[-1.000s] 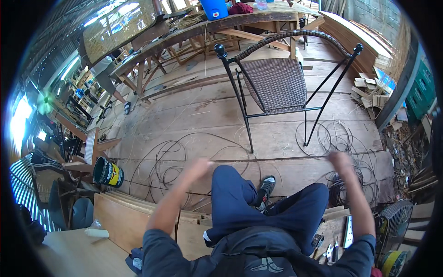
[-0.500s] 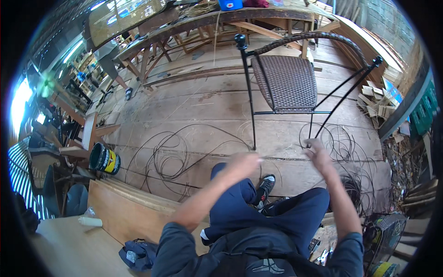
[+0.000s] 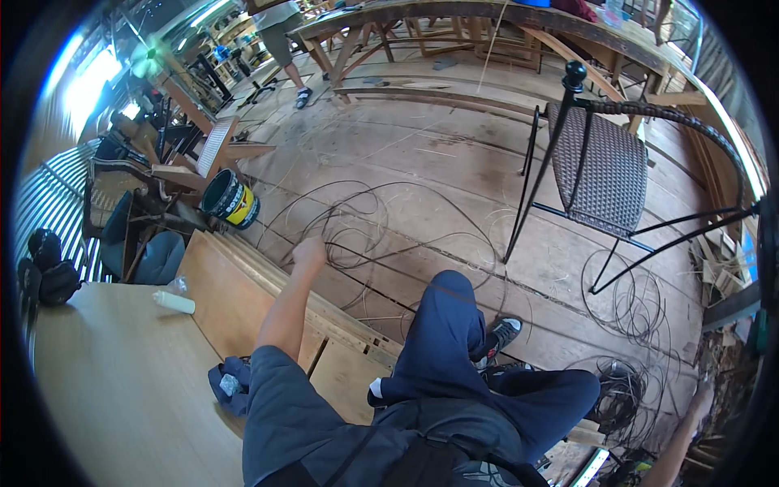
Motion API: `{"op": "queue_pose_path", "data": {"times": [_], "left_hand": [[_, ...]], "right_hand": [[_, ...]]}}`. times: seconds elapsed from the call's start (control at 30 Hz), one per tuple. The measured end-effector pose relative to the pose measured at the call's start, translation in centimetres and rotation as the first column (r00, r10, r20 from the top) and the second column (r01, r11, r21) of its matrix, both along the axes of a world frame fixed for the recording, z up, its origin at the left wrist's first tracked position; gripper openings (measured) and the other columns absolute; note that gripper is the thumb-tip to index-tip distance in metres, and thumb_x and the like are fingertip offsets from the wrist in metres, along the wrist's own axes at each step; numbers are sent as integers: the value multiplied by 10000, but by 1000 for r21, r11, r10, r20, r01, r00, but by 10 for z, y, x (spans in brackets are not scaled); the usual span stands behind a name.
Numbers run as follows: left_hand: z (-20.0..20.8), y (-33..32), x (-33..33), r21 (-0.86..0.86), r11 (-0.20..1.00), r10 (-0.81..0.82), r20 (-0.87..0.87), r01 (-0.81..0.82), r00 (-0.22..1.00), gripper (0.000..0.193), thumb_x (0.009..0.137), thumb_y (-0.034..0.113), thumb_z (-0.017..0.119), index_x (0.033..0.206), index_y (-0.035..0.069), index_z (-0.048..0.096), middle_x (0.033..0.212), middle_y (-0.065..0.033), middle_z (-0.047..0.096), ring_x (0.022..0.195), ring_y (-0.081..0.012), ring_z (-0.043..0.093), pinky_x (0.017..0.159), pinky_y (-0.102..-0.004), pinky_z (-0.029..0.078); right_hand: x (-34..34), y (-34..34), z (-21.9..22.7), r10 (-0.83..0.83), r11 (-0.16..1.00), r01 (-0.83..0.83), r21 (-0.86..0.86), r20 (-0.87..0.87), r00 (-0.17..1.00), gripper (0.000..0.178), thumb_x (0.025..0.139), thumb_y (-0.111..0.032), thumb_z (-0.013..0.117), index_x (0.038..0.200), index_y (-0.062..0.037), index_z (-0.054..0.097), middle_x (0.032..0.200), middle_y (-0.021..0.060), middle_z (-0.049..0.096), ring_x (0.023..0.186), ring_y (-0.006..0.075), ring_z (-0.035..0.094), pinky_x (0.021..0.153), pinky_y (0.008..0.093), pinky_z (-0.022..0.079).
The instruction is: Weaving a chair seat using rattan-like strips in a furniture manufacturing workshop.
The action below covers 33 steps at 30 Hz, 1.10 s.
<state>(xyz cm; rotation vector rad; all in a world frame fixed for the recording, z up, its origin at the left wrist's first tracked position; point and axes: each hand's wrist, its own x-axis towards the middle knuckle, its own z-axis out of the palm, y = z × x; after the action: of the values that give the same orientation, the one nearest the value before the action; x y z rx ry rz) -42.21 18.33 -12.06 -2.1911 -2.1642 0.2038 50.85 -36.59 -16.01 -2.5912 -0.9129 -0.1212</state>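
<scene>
My left hand [image 3: 309, 254] is stretched out to the left, closed in a fist beside loops of thin dark strand [image 3: 349, 231] lying on the plank floor. Whatever it grips, if anything, does not show clearly. Far out to the right, my right hand [image 3: 701, 400] is blurred near the dark rim, beside another tangle of strands [image 3: 617, 398]; its grip cannot be made out. Ahead and to the right stands a chair [image 3: 604, 174] with a black metal frame, a brown woven seat and a wrapped curved top rail. Neither hand touches it.
A dark bucket [image 3: 231, 200] with a yellow label stands at the left, near stacked boards [image 3: 243, 280]. A white bottle [image 3: 174, 303] rests on a pale panel [image 3: 114, 365]. At the back runs a long wooden workbench [image 3: 454, 11]; another person's legs [image 3: 286, 57] show beside it.
My hands have spread wide apart, the left going left and the right going out to the far right. The view has turned left, so the chair now appears farther right.
</scene>
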Motion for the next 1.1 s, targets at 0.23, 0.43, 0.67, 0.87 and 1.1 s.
{"op": "queue_pose_path", "data": {"times": [0.23,0.43,0.67,0.87,1.1], "left_hand": [[21,-57,230,-1,650,-695,403,760,595,156,744,167,489,792,76,606,725,-164,592,721,-337,589,615,-431,464],[78,-111,327,380,463,-831,500,800,244,140,767,148,471,787,69,585,722,-158,591,694,-333,592,595,-440,465],[67,-116,303,125,470,-757,567,874,326,133,758,150,490,748,48,575,706,-181,587,685,-351,587,593,-441,462],[35,-83,273,15,600,-686,524,800,505,152,753,200,531,813,79,600,756,-150,603,701,-321,590,580,-429,457],[-1,11,-23,-40,992,118,24,-117,993,218,783,168,466,859,71,646,898,-147,629,840,-275,612,690,-413,481]], "right_hand": [[-159,225,-48,620,714,-386,584,-271,736,364,859,-166,423,1184,-3,438,1185,109,453,1078,207,435,890,379,372],[-436,323,126,593,786,-484,386,-693,410,215,835,-118,516,1004,14,533,621,9,554,568,145,528,547,259,425],[-424,295,102,811,571,-769,288,-47,584,263,742,-87,617,971,26,557,776,114,625,719,267,603,664,342,470],[-392,278,105,739,657,-744,118,-294,606,133,780,-131,572,866,-31,588,753,176,594,660,322,563,595,354,438],[-154,140,110,-204,975,221,-13,-435,877,183,850,-121,464,926,20,553,853,132,553,811,198,516,711,309,410]]}}
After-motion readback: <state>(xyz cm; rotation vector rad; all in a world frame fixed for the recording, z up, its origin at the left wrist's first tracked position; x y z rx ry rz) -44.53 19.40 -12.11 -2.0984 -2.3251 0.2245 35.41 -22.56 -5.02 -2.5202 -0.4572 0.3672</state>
